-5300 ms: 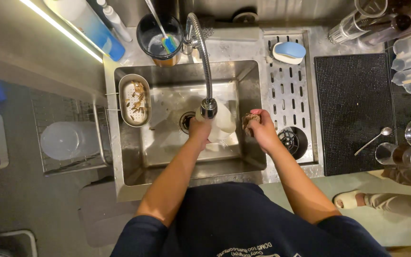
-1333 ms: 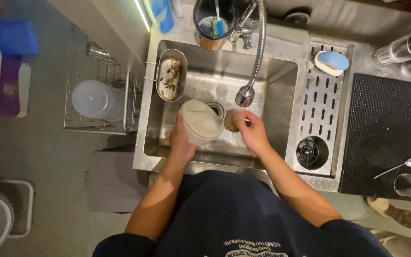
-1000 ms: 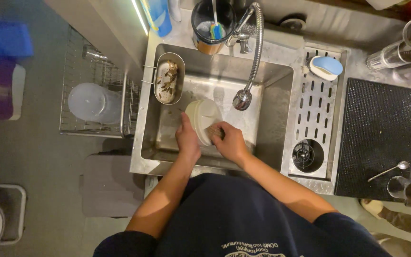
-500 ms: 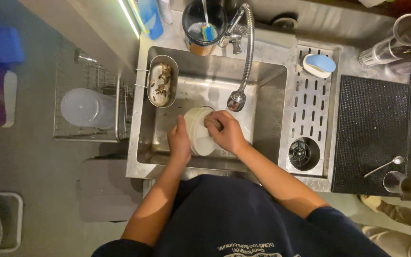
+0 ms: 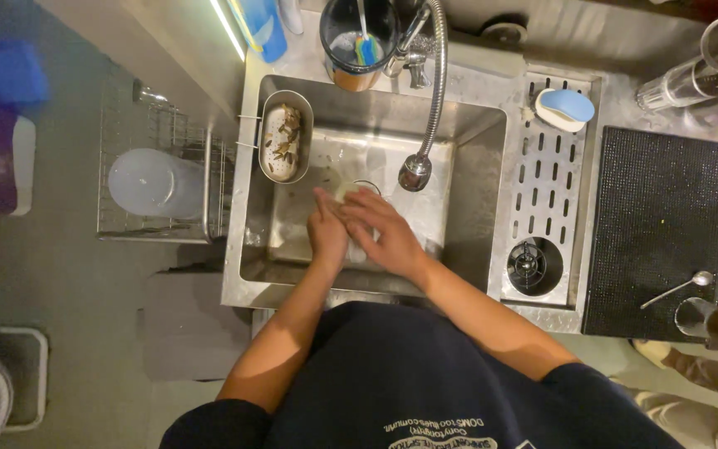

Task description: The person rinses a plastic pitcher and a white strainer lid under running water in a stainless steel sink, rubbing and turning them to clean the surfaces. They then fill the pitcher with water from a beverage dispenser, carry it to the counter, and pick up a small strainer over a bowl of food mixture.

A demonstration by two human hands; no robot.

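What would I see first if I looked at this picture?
First, two bare hands, left hand and right hand, close together over something pale in the middle of the steel sink, just below the curved tap's spray head. Next, the oval strainer basket full of brown scraps hanging on the sink's left wall, and the blue and white soap dish on the slotted drainer to the right.

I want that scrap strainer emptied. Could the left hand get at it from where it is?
Probably yes. The scrap strainer hangs on the sink's left wall, and only open basin lies between it and the left hand, which now holds a pale dish with the right hand.
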